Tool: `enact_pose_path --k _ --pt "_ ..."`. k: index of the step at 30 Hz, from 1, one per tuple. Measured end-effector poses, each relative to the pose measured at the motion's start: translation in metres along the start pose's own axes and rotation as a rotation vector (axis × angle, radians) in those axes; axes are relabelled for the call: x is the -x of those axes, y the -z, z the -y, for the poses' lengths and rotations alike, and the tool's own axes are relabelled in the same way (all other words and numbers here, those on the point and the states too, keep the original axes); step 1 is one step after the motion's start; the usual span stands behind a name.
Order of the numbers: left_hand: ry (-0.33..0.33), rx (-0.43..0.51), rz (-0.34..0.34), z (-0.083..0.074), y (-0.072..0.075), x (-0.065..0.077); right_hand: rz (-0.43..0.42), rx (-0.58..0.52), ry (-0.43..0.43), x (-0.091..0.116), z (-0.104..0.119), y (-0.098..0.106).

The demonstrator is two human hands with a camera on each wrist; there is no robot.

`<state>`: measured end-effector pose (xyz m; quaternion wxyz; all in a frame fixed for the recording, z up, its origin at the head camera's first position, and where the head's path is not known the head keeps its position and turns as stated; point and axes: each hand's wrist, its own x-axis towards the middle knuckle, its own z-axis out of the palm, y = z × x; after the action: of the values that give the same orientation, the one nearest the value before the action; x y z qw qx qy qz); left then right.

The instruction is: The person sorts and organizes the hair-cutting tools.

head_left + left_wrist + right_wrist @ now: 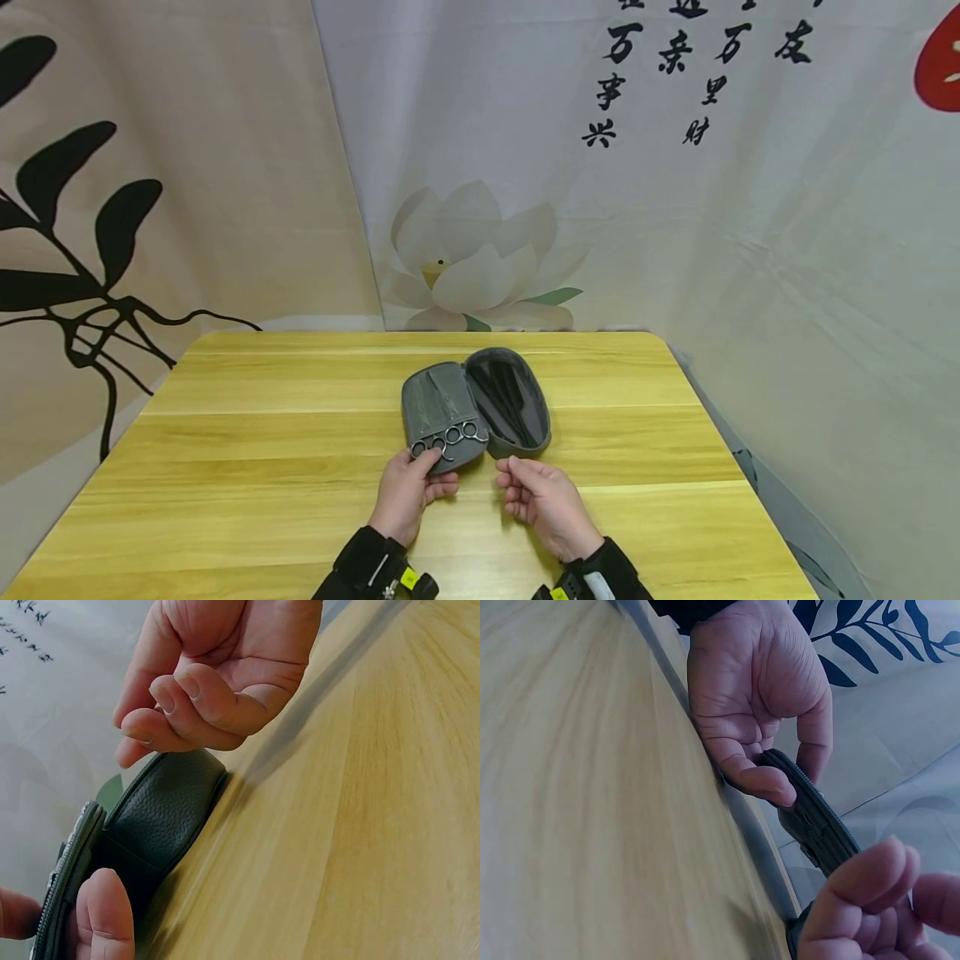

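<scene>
A dark grey zip case [442, 392] lies open on the table, its two halves side by side. Several metal scissors with ring handles [452, 435] sit in the pockets of its left half. Long black items, too dark to identify, fill the hollow right half [544, 408]. My left hand [405, 500] grips the near edge of the left half, thumb on top by the rings and fingers beneath; the right wrist view shows this edge [821, 817] raised. Just in front of the right half is my right hand [551, 508], fingers loosely curled, with nothing visible in them.
The yellow wood-grain table [262, 467] extends around the case. Behind it hangs a pale cloth backdrop [465, 125] with a printed lotus and dark lettering. Both wrists wear black straps with devices [390, 571].
</scene>
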<state>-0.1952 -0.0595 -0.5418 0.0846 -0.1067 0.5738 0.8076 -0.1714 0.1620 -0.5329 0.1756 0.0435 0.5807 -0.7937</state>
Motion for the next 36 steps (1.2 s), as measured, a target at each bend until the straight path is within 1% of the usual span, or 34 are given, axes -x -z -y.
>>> enact_pose_path --k 8,12,17,21,27,30,33,36 --pt "-0.012 -0.004 -0.007 0.0 -0.001 0.0 -0.002 -0.006 -0.007 -0.001 -0.001 0.0" --pt "-0.021 -0.039 -0.003 0.001 -0.001 0.001 -0.007 -0.001 -0.006 -0.002 -0.002 0.0" --pt "-0.03 -0.084 0.015 0.003 -0.001 0.001 -0.044 0.025 0.005 -0.003 -0.003 -0.002" --pt "-0.021 -0.1 0.068 0.005 -0.002 0.001 -0.094 0.05 0.048 -0.004 -0.004 -0.004" --pt "-0.004 -0.121 0.195 0.007 -0.003 0.002 -0.2 0.067 0.13 -0.005 -0.005 -0.005" --pt "0.005 -0.128 0.245 0.008 -0.003 0.003 -0.242 0.076 0.16 -0.005 -0.005 -0.005" --pt "0.011 -0.145 0.283 0.009 -0.003 0.004 -0.28 0.142 0.2 -0.005 -0.004 -0.005" --pt "0.01 -0.164 0.321 0.01 -0.004 0.005 -0.307 0.255 0.25 -0.005 -0.004 -0.003"
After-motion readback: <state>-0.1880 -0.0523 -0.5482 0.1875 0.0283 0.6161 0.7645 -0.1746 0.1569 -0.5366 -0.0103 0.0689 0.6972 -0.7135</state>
